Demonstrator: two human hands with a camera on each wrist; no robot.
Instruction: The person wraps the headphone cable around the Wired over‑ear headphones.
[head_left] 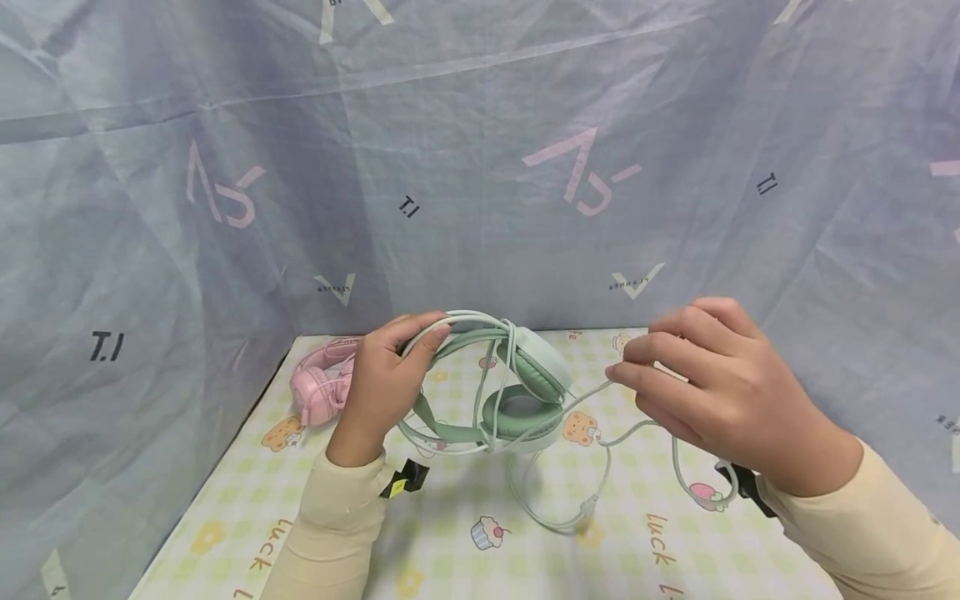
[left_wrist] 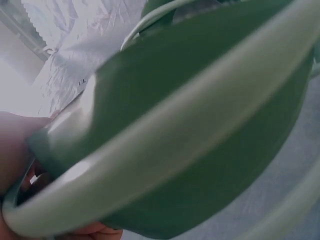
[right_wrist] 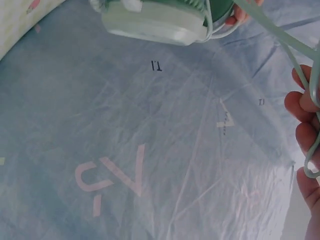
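Observation:
Mint green headphones (head_left: 543,367) hang tilted above the table, ear cushions toward the right. My left hand (head_left: 390,367) grips them by the headband, thumb on the near side; in the left wrist view the green band (left_wrist: 200,100) fills most of the picture. Loops of pale green cable (head_left: 501,392) wrap around the band and one ear cup. My right hand (head_left: 697,379) pinches a stretch of that cable between thumb and fingertips, pulled out to the right of the ear cups. More cable dangles below, with a small splitter or plug piece (head_left: 588,506) near the tabletop.
Pink headphones (head_left: 318,392) lie at the table's far left, partly behind my left hand. A checked tablecloth (head_left: 442,542) with cartoon prints covers the table. Grey-blue fabric (head_left: 480,183) hangs at the back and both sides.

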